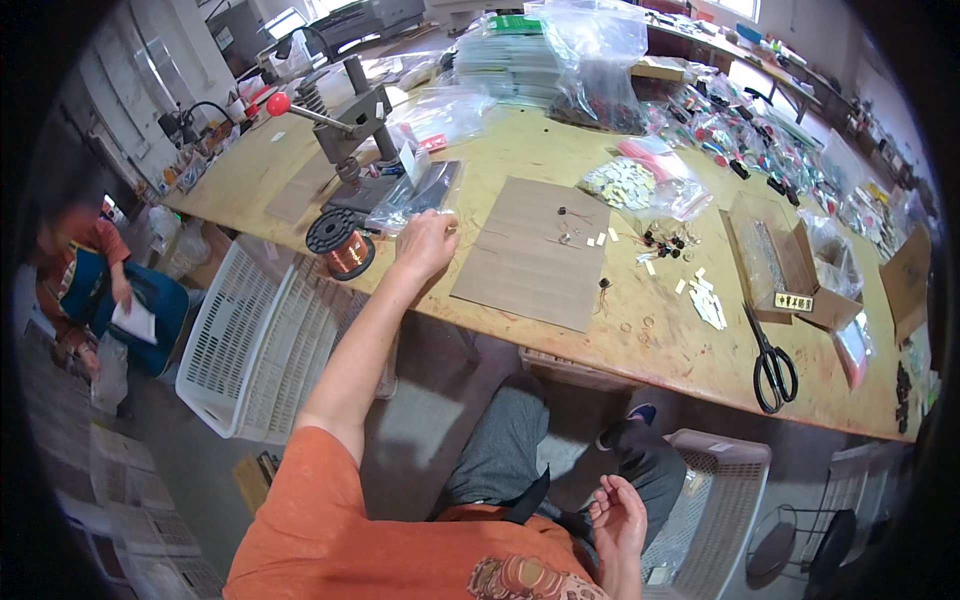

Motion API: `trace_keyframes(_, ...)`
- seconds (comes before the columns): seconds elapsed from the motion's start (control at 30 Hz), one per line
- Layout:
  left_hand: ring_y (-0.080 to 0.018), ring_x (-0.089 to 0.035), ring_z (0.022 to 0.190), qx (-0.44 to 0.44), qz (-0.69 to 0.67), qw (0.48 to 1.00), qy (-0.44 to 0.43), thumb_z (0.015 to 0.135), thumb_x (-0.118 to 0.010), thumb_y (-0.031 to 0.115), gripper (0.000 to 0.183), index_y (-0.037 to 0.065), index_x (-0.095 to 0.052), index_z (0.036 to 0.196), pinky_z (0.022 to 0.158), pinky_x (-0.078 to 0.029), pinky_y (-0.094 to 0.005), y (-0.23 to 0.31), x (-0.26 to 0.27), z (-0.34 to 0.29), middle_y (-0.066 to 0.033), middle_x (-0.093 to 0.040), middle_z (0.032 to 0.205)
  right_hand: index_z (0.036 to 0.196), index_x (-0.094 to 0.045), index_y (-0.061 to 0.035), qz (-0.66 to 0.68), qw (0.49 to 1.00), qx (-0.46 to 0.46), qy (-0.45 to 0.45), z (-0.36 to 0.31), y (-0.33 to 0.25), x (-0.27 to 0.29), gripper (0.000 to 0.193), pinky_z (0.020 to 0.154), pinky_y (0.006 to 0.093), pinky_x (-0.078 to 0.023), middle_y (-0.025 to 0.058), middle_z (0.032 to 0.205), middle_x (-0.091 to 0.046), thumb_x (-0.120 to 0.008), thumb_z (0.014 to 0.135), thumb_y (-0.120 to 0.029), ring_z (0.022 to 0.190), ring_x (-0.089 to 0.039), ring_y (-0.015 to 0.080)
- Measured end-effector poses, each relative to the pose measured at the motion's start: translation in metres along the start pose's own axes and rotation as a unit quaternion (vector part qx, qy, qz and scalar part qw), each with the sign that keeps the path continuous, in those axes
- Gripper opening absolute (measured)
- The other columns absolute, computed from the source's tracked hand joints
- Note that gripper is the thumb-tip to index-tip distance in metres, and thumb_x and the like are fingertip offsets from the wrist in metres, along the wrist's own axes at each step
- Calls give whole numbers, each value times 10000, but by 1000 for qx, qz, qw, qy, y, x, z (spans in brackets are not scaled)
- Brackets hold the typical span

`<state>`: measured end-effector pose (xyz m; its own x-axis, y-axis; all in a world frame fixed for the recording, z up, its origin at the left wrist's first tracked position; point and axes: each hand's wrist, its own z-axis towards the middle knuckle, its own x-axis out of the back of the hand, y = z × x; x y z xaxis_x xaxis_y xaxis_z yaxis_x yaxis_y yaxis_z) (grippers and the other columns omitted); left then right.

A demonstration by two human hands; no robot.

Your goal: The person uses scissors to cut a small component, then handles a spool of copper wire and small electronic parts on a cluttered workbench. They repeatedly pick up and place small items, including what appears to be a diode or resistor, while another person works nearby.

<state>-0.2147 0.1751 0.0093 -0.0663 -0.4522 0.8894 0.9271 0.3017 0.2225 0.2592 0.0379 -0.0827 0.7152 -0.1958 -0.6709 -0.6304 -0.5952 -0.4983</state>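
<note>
Copper wire on its black plastic spool (342, 245) stood at the near edge of the pale wooden workbench (520, 150), just beside your left hand (426, 243); that hand lay knuckles-up on the bench edge, fingers curled over something I could not make out, touching the corner of a clear plastic bag (418, 195) that lay against the base of the grey metal hand press with the red knob (345, 130). Whether the hand was closed on the bag or only resting there, I could not tell; your right hand (618, 515) hung low by your lap, palm up, fingers loosely open, holding nothing.

The risks, as I judged them, were these: the spool sat so near the edge that a sweep of your forearm could have rolled it off into the white slatted plastic basket (262, 345) below; a tug on the bag could have dragged it against the press and spilled its contents; the small dark components and white tabs (668, 245) lay loose beside the brown cardboard sheet (533, 252), so a shifted sheet could have scattered them; the black-handled scissors (770, 360) lay near the front edge, well apart from either hand, yet within reach of a careless elbow.
</note>
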Motion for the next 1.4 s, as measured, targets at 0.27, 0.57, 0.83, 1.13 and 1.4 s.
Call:
trace_keyframes(0.27,-325,-654,807,16,-64,997,-41,778,-634,201,130,108,-719,806,723,-520,-445,-16,-17,18,-138,-668,840,1063,-644,20,-18,1000,-3,-8,-3,4,-15,210,691,295,-544,153,1029,-687,-555,919,-105,796,-669,209)
trace_keyframes(0.57,-65,-499,502,247,-564,749,-245,875,-652,69,91,-15,-623,894,402,-338,-186,-44,-5,52,-83,-642,733,1053,-648,-19,-11,999,-30,1,-1,11,-8,205,700,331,-532,126,1028,-691,-565,890,-111,791,-658,201)
trace_keyframes(0.83,-43,-465,459,247,-501,791,-250,870,-664,78,88,7,-621,840,364,-323,-175,-43,-2,47,-62,-637,722,1086,-644,4,-4,999,-43,-1,-2,13,-6,234,708,321,-533,147,1050,-686,-548,908,-114,813,-669,218)
trace_keyframes(1.13,-55,-463,430,263,-505,797,-202,818,-683,114,121,29,-655,737,361,-306,-221,-54,-6,55,-16,-622,639,1047,-646,-5,-2,998,-61,1,1,16,-7,202,693,331,-539,140,1041,-687,-580,895,-120,799,-668,212)
trace_keyframes(1.4,-33,-417,452,263,-508,780,-252,845,-680,121,125,35,-635,767,368,-271,-187,-60,0,60,-9,-594,660,1047,-649,-18,-7,997,-71,8,1,18,-9,199,702,333,-539,127,1039,-689,-575,898,-125,807,-669,209)
